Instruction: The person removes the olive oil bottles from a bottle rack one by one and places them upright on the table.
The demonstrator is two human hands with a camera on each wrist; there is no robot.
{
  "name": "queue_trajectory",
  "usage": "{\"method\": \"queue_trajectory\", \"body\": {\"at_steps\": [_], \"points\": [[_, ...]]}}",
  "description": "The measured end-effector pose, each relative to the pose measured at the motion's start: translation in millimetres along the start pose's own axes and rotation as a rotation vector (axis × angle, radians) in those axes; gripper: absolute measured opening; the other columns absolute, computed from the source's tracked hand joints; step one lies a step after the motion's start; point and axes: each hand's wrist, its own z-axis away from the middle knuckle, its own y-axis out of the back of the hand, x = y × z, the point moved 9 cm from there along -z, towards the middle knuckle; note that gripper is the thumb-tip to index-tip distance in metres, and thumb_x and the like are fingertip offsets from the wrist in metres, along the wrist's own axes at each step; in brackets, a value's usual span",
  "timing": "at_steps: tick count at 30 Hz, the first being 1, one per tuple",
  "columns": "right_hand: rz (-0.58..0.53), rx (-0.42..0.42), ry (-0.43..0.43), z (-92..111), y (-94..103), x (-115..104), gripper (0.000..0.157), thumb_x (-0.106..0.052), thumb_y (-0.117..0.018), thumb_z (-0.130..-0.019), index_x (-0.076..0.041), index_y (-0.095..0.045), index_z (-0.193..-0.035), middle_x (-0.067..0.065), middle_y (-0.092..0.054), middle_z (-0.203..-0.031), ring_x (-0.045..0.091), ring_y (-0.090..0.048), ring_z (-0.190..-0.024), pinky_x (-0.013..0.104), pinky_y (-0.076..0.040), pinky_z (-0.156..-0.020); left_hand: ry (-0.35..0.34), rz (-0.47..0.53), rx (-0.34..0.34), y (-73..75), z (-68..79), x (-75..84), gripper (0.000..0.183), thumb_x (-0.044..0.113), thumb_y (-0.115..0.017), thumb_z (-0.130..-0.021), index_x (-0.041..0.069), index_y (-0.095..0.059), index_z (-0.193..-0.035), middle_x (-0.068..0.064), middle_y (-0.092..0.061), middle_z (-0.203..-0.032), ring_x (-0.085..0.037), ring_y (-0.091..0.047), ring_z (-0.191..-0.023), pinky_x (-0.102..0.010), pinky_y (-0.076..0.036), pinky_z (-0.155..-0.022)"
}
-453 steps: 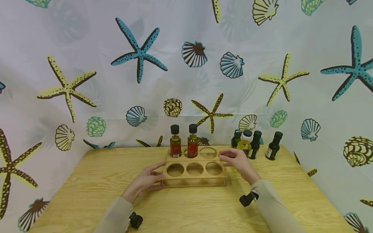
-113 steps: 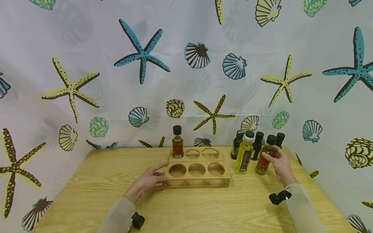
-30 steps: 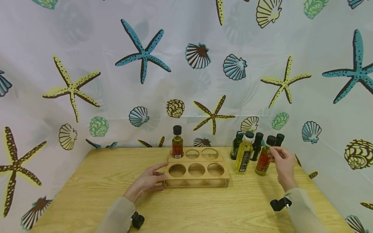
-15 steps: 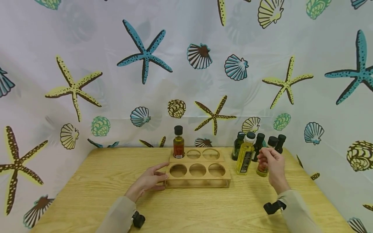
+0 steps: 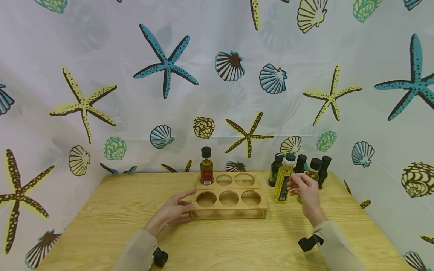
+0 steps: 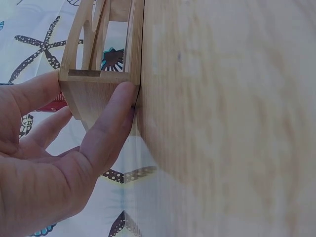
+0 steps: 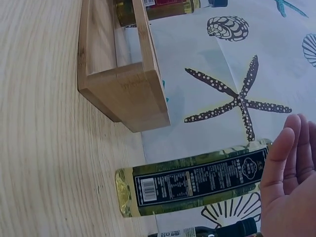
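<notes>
My left hand [image 5: 169,210] rests its thumb and fingertips on the left end of the two-tier wooden bottle rack [image 5: 230,211], fairly straight; the left wrist view shows them on the end panel [image 6: 96,96]. One red-labelled oil bottle [image 5: 206,173] stands in the rack's back left hole. Beside the tall bottle of yellow oil [image 5: 280,186], my right hand [image 5: 307,192] has its fingers loosely bent, nothing in them. A gap of view separates hand and yellow bottle's label [image 7: 200,180] in the right wrist view. The other red-labelled bottle [image 5: 312,174] is mostly hidden behind my right hand.
Dark bottles stand at the back right: one [image 5: 275,172] left of the yellow oil, another [image 5: 300,165] behind it, and one [image 5: 323,173] farther right. A patterned cloth [image 5: 217,94] hangs behind the wooden table [image 5: 135,195].
My right hand has let go of the second red-labelled bottle, now standing on the table, and has moved left to the yellow oil bottle. The left hand stays at the rack.
</notes>
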Motion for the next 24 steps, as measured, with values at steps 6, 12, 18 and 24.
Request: {"method": "queue_trajectory", "body": {"at_steps": [6,12,18,24], "points": [[0.012,-0.013,0.006,1.2,-12.0,1.2,0.04,-0.026,-0.059,-0.1,0.014,-0.061,-0.098,0.0,-0.067,-0.071,0.015,-0.065,-0.062,0.028,-0.057,-0.054,0.002,0.005,-0.004,0.3,-0.5,-1.8,0.058,0.012,-0.06,-0.098,0.024,-0.04,-0.152,-0.026,-0.041,-0.139,-0.03,-0.057,-0.112,-0.044,-0.059,-0.083],[0.018,-0.017,-0.001,2.6,-23.8,5.6,0.03,-0.024,-0.059,-0.1,0.003,-0.066,-0.09,0.0,-0.066,-0.07,0.014,-0.064,-0.062,0.03,-0.057,-0.056,0.01,0.013,0.006,0.6,-2.7,-3.8,0.057,0.011,-0.061,-0.098,0.025,-0.043,-0.15,-0.025,-0.043,-0.138,-0.028,-0.059,-0.11,-0.044,-0.059,-0.081],[0.009,-0.06,-0.022,0.9,-38.0,16.4,0.025,-0.027,-0.06,-0.1,-0.008,-0.068,-0.086,0.0,-0.067,-0.072,0.014,-0.064,-0.064,0.033,-0.059,-0.059,0.01,0.004,0.013,1.1,-3.6,-4.7,0.057,0.011,-0.062,-0.097,0.025,-0.043,-0.15,-0.025,-0.044,-0.139,-0.028,-0.058,-0.112,-0.044,-0.059,-0.081],[0.009,-0.159,-0.046,-2.7,-57.3,26.1,0.027,-0.031,-0.058,-0.1,-0.008,-0.067,-0.09,-0.001,-0.067,-0.077,0.012,-0.065,-0.068,0.027,-0.058,-0.059,0.011,0.002,0.0,0.7,-4.4,-4.6,0.058,0.013,-0.062,-0.098,0.025,-0.041,-0.151,-0.026,-0.043,-0.14,-0.027,-0.059,-0.11,-0.043,-0.059,-0.081]]}}
